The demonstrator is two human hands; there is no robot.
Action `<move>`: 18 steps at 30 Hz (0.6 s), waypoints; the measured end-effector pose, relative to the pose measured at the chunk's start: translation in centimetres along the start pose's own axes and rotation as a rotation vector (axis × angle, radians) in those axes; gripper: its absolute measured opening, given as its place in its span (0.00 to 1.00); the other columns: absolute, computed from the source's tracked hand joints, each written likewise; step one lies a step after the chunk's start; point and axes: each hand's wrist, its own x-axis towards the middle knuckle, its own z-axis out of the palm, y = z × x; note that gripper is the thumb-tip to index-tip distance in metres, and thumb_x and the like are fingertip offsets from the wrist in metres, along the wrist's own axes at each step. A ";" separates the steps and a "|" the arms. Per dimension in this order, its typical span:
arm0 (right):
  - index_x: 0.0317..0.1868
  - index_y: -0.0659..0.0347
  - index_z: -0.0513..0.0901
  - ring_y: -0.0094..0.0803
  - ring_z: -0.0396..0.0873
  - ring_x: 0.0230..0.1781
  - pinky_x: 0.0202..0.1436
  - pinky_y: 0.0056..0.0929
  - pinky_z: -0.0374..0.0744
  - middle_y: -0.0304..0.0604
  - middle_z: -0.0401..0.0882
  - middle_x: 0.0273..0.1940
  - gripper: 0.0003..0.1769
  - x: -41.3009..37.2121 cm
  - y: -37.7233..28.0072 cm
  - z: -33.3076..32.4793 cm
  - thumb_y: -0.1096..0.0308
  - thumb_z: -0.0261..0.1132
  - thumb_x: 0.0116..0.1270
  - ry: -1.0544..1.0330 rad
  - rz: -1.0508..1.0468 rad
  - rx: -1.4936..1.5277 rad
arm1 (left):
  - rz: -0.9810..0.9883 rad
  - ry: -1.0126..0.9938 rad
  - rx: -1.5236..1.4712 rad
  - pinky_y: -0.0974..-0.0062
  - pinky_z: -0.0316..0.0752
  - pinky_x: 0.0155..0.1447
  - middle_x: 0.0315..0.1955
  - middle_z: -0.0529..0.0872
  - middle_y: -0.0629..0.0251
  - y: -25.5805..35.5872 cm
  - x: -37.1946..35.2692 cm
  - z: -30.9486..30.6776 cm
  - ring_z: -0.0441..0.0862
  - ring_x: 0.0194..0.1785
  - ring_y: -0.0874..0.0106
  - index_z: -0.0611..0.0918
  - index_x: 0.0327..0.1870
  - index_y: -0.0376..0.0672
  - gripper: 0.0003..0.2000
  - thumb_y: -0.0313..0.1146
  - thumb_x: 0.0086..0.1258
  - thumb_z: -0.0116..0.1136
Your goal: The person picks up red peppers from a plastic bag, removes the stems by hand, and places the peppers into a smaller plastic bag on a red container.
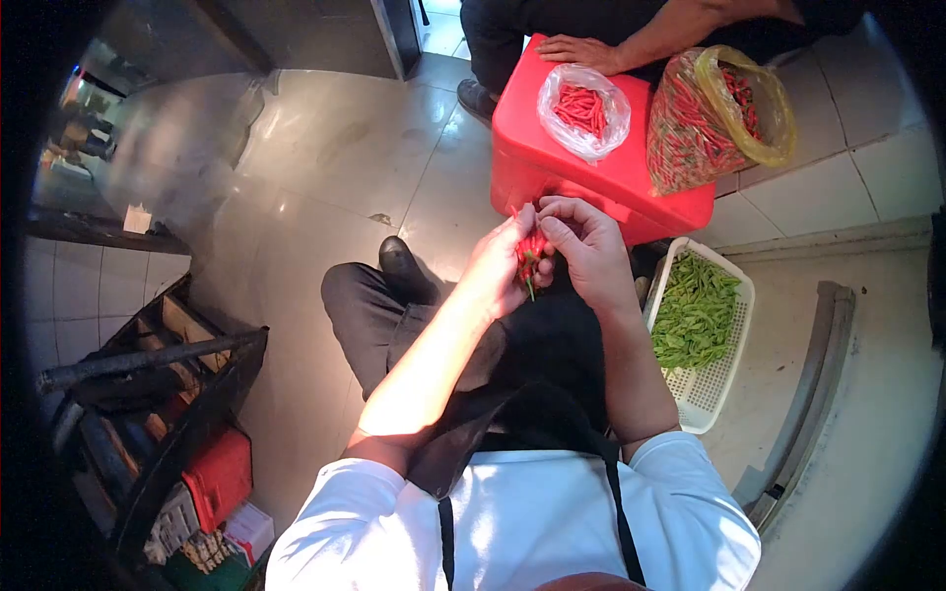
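Note:
Several red chillies (532,248), some with green stems, lie in my left hand (500,264), whose fingers are curled round them. Close against them on the right is my right hand (583,246), with thumb and forefinger pinched together near the chillies' top; what is between those fingertips is too small to make out. Beyond both hands stands a red box (542,148). On its lid are a clear plastic bag (581,110) opened around red chillies and a larger yellow-rimmed bag (695,128) full of red chillies.
Another person's hand (579,53) rests on the box's far edge. A white basket (702,409) of green pods or peppers (695,310) is at my right. At the lower left stands a dark rack (187,424) with a red container (217,478). A wall runs along the right.

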 end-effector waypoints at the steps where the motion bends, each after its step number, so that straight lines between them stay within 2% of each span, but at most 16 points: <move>1: 0.45 0.64 0.79 0.16 0.74 0.21 0.26 0.17 0.75 0.36 0.78 0.29 0.07 0.2 0.2 -0.3 0.70 0.61 0.72 0.001 -0.031 -0.025 | -0.015 0.008 0.022 0.81 0.69 0.26 0.28 0.82 0.69 0.2 -0.3 0.4 0.77 0.25 0.76 0.77 0.46 0.46 0.17 0.52 0.76 0.50; 5: 0.42 0.64 0.79 0.18 0.75 0.19 0.25 0.18 0.75 0.36 0.78 0.29 0.05 0.7 0.0 -1.2 0.70 0.60 0.72 -0.026 -0.121 -0.110 | -0.064 0.003 0.087 0.82 0.67 0.25 0.28 0.81 0.68 0.8 -1.3 1.6 0.76 0.25 0.76 0.77 0.45 0.46 0.13 0.46 0.75 0.54; 8: 0.43 0.64 0.79 0.18 0.77 0.24 0.29 0.19 0.77 0.36 0.79 0.31 0.06 0.7 -0.8 -1.6 0.71 0.61 0.72 -0.055 -0.076 -0.060 | -0.085 -0.070 0.111 0.83 0.66 0.25 0.28 0.81 0.68 1.1 -1.5 1.5 0.75 0.25 0.77 0.77 0.45 0.47 0.10 0.42 0.74 0.57; 12: 0.43 0.65 0.78 0.19 0.78 0.33 0.37 0.20 0.78 0.36 0.79 0.33 0.05 1.0 -1.0 -2.2 0.73 0.63 0.70 -0.003 -0.152 -0.083 | -0.084 -0.143 0.143 0.84 0.65 0.25 0.29 0.80 0.68 1.4 -1.5 0.9 0.74 0.24 0.78 0.77 0.46 0.46 0.09 0.39 0.73 0.57; 17: 0.43 0.65 0.79 0.21 0.78 0.35 0.42 0.21 0.78 0.37 0.80 0.35 0.06 0.7 -1.4 -2.3 0.76 0.66 0.67 0.066 -0.162 -0.029 | -0.041 -0.020 0.131 0.85 0.65 0.25 0.29 0.81 0.68 1.8 -1.8 1.1 0.73 0.23 0.80 0.78 0.48 0.44 0.09 0.38 0.74 0.56; 18: 0.43 0.65 0.79 0.21 0.79 0.35 0.42 0.21 0.78 0.38 0.81 0.35 0.07 0.6 -1.5 -2.3 0.76 0.66 0.66 0.097 -0.219 0.003 | -0.032 0.006 0.126 0.85 0.65 0.25 0.30 0.81 0.68 1.7 -1.7 1.0 0.72 0.23 0.80 0.78 0.49 0.43 0.10 0.38 0.75 0.55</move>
